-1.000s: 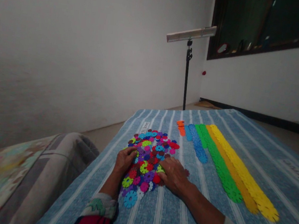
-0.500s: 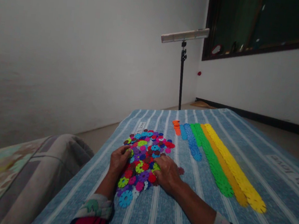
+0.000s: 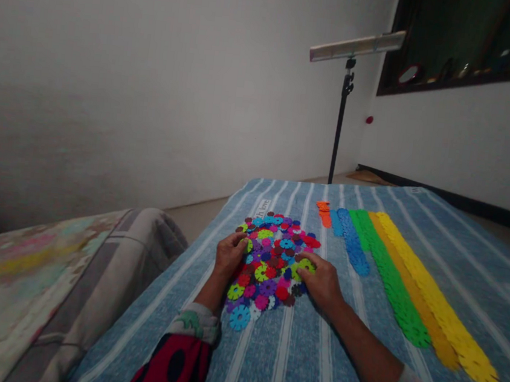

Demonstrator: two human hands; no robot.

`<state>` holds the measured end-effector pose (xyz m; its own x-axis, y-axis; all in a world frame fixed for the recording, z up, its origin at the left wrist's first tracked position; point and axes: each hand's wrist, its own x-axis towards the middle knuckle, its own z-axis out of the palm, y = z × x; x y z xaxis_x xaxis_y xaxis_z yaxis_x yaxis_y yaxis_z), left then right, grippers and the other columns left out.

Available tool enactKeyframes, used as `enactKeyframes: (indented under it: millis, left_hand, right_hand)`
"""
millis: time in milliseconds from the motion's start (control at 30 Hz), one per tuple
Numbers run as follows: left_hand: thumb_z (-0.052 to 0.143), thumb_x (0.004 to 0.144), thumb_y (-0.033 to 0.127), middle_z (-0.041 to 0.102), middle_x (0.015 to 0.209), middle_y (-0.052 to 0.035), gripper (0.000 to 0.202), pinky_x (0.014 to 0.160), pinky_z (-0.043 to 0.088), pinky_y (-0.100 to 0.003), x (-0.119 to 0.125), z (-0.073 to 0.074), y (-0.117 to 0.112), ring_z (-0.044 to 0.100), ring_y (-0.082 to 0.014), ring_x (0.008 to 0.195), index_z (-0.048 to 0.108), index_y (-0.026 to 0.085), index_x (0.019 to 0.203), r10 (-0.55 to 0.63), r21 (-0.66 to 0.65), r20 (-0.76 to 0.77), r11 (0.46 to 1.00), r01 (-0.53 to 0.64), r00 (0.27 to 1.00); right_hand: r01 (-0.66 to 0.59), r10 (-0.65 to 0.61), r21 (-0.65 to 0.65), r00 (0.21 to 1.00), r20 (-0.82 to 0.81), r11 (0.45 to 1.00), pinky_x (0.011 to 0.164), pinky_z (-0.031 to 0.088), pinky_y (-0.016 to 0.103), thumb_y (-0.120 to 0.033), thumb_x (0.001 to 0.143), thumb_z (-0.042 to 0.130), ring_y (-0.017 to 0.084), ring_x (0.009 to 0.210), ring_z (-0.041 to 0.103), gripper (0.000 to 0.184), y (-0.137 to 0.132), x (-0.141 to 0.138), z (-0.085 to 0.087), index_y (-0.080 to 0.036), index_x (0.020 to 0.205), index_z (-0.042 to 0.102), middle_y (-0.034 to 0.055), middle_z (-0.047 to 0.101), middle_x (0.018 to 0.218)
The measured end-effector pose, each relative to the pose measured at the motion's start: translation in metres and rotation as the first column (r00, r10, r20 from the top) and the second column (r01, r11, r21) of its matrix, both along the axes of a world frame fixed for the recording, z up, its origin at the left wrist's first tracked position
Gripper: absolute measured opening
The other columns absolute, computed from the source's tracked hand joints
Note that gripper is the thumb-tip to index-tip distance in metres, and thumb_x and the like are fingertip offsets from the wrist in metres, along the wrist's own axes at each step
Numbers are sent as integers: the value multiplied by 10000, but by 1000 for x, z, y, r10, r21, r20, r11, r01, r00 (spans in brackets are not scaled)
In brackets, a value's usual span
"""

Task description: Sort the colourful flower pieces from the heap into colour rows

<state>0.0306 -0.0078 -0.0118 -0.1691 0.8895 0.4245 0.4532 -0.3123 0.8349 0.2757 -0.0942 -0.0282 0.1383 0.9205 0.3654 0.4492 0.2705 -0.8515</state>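
A heap of notched plastic snowflake discs [image 3: 267, 288] in mixed colours lies on the striped blue cloth. At the heap's left edge is my left hand [image 3: 229, 255], its fingers closed on a lime green disc [image 3: 248, 246]. On the right side, my right hand [image 3: 322, 281] pinches another lime green disc [image 3: 303, 270] between thumb and fingers, just over the heap. Its palm faces down and partly hides dark discs beneath.
To the right, overlapping discs form rows: orange [image 3: 324, 214], blue [image 3: 353, 244], green [image 3: 389, 278], dark yellow [image 3: 424, 312] and bright yellow [image 3: 444, 302]. A blanket-covered surface [image 3: 139, 252] stands at the left. Behind the table rises a black stand [image 3: 339, 121] with a light bar.
My right hand has lifted a lime green disc out of the heap and drawn it to the right. My left hand stays at the heap's left edge. The camera view has turned left.
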Motion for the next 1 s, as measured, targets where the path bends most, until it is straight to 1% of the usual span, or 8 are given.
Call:
enactKeyframes:
  millis: [67,233,467,567,667,767,867,1000]
  left_hand:
    - [619,669,387,750,838,-53,328,759,523,-315,2,-1,0,671,-209,799,744,145,852,-17,-3,11,1000,17,1000]
    - [623,680,372,691,710,-14,299,618,489,-256,10,0,-1,618,-155,652,731,145,841,-61,-26,27,998,61,998]
    - [681,681,368,560,552,50,308,452,430,-219,30,4,-13,500,-94,438,683,134,881,-235,-122,163,959,256,958]
    - [680,704,368,583,570,38,282,423,424,-221,43,10,-25,508,-96,408,676,142,872,-344,-197,191,904,379,919]
    - [663,738,363,625,621,9,273,428,420,-216,59,20,-41,547,-103,424,694,138,891,-484,-278,225,800,532,846]
    - [651,764,352,654,681,-7,282,461,428,-209,72,29,-55,574,-99,464,707,139,941,-542,-330,297,714,617,786]
    - [646,772,341,664,702,-12,306,499,449,-212,81,31,-62,594,-106,509,695,143,1001,-539,-341,345,691,638,768]
    - [714,702,291,616,606,12,390,509,440,-204,88,25,-64,588,-111,511,669,122,1050,-562,-338,359,666,665,745]
  right_hand:
    - [-4,4,-1,999,-40,1000,836,517,343,-244,681,563,232,878,695,331,0,1,1,-204,966,725,50,753,959]
    - [18,-17,6,993,-119,1000,839,505,368,-280,658,568,247,851,681,310,-3,1,5,-197,904,739,59,751,915]
    - [39,-42,-17,968,-246,999,759,501,357,-311,645,637,237,767,662,291,-4,2,6,-184,881,751,50,739,846]
    - [30,-42,-44,946,-322,999,677,511,341,-343,620,689,224,699,649,352,-1,0,4,-159,914,751,54,729,803]
    - [7,-28,-53,919,-394,999,631,519,328,-383,603,721,217,683,644,412,1,-3,2,-141,936,745,65,727,813]
    - [-3,-21,-53,898,-440,999,619,520,322,-406,598,734,216,687,643,426,1,-5,2,-136,927,741,68,723,807]
    - [-1,-25,-58,890,-455,998,613,515,316,-401,595,743,214,689,636,410,1,-4,1,-143,914,742,60,717,791]
    - [-23,-15,-78,890,-455,997,591,507,312,-391,593,749,210,666,622,414,3,-4,-2,-141,923,746,54,706,759]
